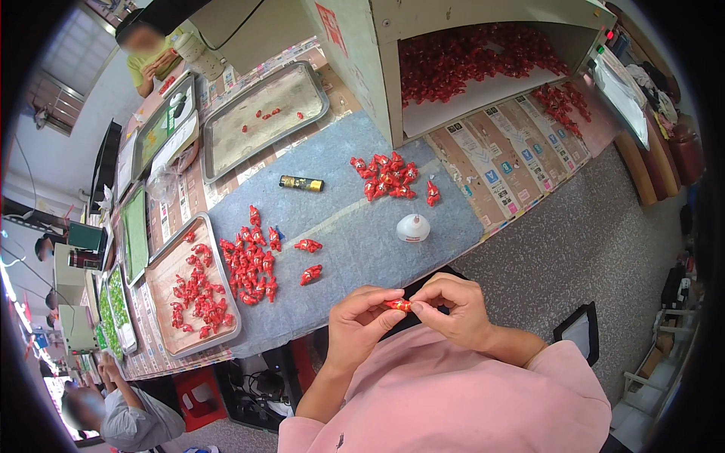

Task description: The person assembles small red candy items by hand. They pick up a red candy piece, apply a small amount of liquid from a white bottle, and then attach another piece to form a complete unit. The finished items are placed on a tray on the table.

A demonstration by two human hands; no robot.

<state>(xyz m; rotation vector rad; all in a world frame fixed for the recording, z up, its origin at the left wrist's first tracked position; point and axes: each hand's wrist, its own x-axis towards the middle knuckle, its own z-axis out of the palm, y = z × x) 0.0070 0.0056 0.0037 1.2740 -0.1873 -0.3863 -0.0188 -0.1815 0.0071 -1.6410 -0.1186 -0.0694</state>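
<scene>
Grey speckled floor point(521, 249), long bench point(445, 155) under patterned sheeting, blue cloth point(347, 260) laid over part of it. Nearest me: worker in a pink top point(468, 392). Left hand point(368, 311) pinches one end of a small glossy red-and-gold piece point(398, 305), thumb against fingers; right hand point(431, 303) pinches its other end, fingers curled. Piece sits between both hands, just off the bench edge. Next, on the cloth: white rounded bottle with a narrow tip point(413, 228), upright; two loose red pieces point(310, 274); left of those, a packed red cluster point(253, 260) beside a metal-rimmed tray point(161, 275) holding more. Further up, black-and-gold cylinder point(301, 183) lying flat, second red cluster point(387, 175) to its right. Beyond, large metal tray point(226, 143), few red bits in it. Pale open-fronted box point(355, 68), red heap point(483, 64) inside. Far left, person in yellow point(155, 64).
</scene>
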